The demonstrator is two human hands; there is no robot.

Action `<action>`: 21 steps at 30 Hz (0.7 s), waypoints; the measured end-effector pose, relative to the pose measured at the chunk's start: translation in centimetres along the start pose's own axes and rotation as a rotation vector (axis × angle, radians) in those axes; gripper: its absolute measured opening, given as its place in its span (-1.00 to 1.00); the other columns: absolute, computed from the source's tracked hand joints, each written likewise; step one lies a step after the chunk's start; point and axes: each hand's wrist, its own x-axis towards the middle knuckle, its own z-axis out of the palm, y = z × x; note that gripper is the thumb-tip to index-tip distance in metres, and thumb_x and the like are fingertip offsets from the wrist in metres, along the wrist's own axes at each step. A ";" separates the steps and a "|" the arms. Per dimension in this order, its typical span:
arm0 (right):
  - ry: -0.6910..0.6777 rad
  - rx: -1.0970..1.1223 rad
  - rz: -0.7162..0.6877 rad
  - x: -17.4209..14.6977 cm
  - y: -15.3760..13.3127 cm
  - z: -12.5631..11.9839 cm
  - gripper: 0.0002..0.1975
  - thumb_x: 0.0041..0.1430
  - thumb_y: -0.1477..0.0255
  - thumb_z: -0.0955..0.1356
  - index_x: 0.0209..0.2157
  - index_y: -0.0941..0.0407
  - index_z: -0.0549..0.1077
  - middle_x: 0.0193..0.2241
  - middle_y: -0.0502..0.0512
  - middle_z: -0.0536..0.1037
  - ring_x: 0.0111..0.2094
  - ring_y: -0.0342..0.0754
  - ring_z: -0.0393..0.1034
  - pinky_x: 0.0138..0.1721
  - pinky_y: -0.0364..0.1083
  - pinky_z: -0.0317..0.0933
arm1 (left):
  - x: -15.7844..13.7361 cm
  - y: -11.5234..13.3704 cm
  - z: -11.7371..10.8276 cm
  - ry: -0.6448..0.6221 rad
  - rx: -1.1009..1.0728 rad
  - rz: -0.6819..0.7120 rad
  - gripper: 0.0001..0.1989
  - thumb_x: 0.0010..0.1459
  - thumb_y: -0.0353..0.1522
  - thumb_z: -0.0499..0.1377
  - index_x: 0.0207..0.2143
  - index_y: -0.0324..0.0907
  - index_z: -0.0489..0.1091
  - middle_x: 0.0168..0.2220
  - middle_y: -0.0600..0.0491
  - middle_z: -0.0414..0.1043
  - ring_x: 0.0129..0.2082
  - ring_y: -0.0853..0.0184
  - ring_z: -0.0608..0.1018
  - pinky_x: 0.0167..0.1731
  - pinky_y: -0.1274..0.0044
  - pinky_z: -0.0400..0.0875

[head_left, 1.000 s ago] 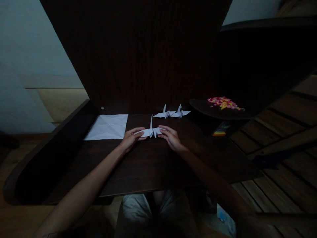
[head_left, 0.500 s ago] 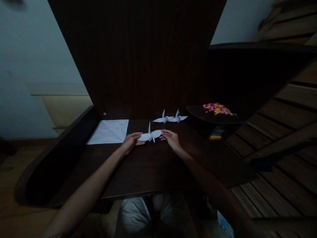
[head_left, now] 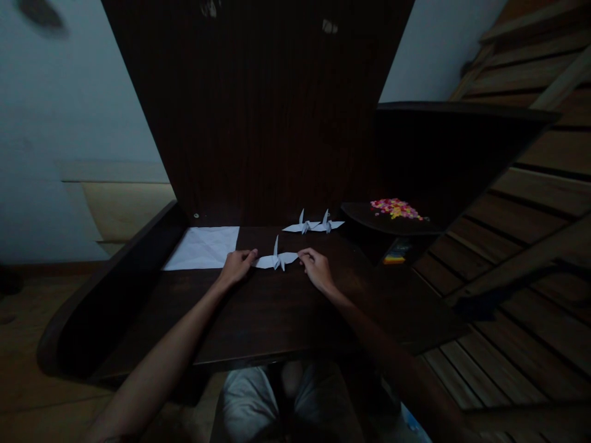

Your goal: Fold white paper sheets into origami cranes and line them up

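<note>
A white origami crane (head_left: pixel 276 261) is stretched between my two hands, low over the dark desk, its wings spread sideways and a thin point standing up. My left hand (head_left: pixel 237 266) is closed, pinching the tip of the left wing. The tip of the other wing is pinched in the fingers of my right hand (head_left: pixel 316 267). Behind it, two more white paper cranes (head_left: pixel 305 227) (head_left: pixel 327 225) stand side by side near the back panel. A creased sheet of white paper (head_left: pixel 203 247) lies flat to the left, beside my left hand.
On a small raised corner shelf (head_left: pixel 360 216) at the right lies a pile of small pink, red and yellow pieces (head_left: pixel 397 208). The desk (head_left: pixel 277 326) has a raised side board (head_left: pixel 106 289) on the left and a tall back panel (head_left: pixel 268 123). Wooden slats (head_left: pixel 530 246) stand at the right.
My fingers have shifted outward to the wing tips, and the crane sits slightly lower, with its wings pulled flatter. The camera view has shifted a little.
</note>
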 end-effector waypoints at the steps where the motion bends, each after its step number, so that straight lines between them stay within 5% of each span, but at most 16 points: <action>1: -0.023 -0.050 -0.031 -0.4 -0.7 0.1 -0.70 0.11 0.21 0.22 -0.36 0.12 0.45 -0.56 -0.05 0.45 -0.56 -0.16 0.30 -0.49 -0.19 0.15 | -0.1 0.1 -0.2 0.043 0.059 0.068 -0.55 0.17 -0.09 -0.02 -0.46 -0.24 0.48 -0.59 0.02 0.46 -0.58 0.30 0.49 -0.56 0.56 0.27; 5: -0.099 -0.342 -0.083 -1.6 -3.6 0.8 -0.64 0.09 0.08 0.27 -0.39 0.11 0.42 -0.56 -0.02 0.47 -0.50 -0.12 0.35 -0.42 -0.17 0.14 | -0.3 0.3 -0.6 0.168 0.223 0.185 -0.50 0.22 -0.11 -0.09 -0.47 -0.22 0.48 -0.46 -0.05 0.52 -0.42 0.24 0.51 -0.42 0.52 0.26; 10: -0.110 -0.699 -0.013 -2.0 -5.8 2.1 -0.56 0.05 0.03 0.28 -0.24 0.10 0.41 -0.31 0.16 0.55 -0.28 0.04 0.44 -0.32 -0.10 0.18 | -0.3 0.0 -1.1 0.281 0.323 0.219 -0.49 0.26 -0.14 -0.14 -0.49 -0.23 0.43 -0.45 -0.07 0.50 -0.45 0.29 0.47 -0.40 0.53 0.21; 21: -0.179 -0.798 -0.008 -1.5 -6.1 3.1 -0.70 0.26 0.31 0.15 -0.21 0.11 0.45 -0.22 0.24 0.55 -0.19 0.09 0.47 -0.22 -0.04 0.23 | -0.1 -0.7 -1.6 0.345 0.371 0.217 -0.52 0.27 -0.18 -0.16 -0.48 -0.23 0.41 -0.47 -0.05 0.47 -0.46 0.31 0.44 -0.40 0.54 0.20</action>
